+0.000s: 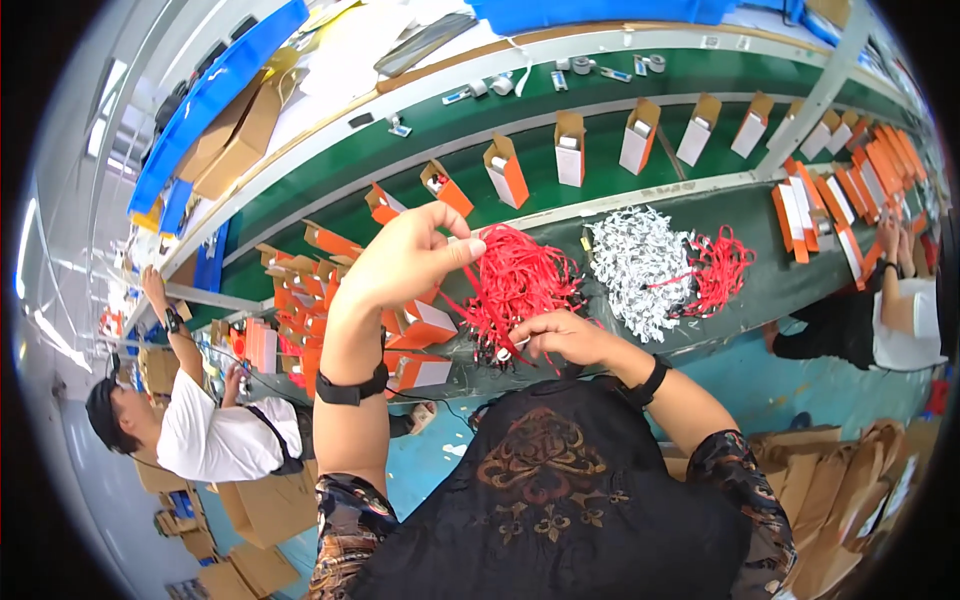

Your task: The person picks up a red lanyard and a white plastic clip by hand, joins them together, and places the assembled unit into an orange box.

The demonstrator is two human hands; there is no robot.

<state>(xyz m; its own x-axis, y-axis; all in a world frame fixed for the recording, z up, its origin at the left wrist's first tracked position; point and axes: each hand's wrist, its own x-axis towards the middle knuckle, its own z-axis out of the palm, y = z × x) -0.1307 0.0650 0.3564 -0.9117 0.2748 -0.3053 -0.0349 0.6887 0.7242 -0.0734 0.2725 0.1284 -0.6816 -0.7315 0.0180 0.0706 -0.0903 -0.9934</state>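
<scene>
My left hand (415, 255) is raised at the near left of a heap of thin red straps (530, 270), thumb and forefinger pinched on a red strap (474, 285) that hangs down. Lower down, at the heap's near edge, my right hand (565, 337) is closed around the lower part of what looks like the same strap. A small whitish piece shows by its fingertips; its kind I cannot make out. To the right lie a heap of white straps (640, 270) and a smaller bunch of red straps (724, 270).
Upright orange-and-white boxes (506, 172) with raised flaps line the green conveyor. More boxes (420, 325) crowd the left, others (795, 215) the far right. A shelf (420, 90) runs above. Co-workers stand left (220, 435) and right (900, 325). Brown cartons (835, 480) stand behind.
</scene>
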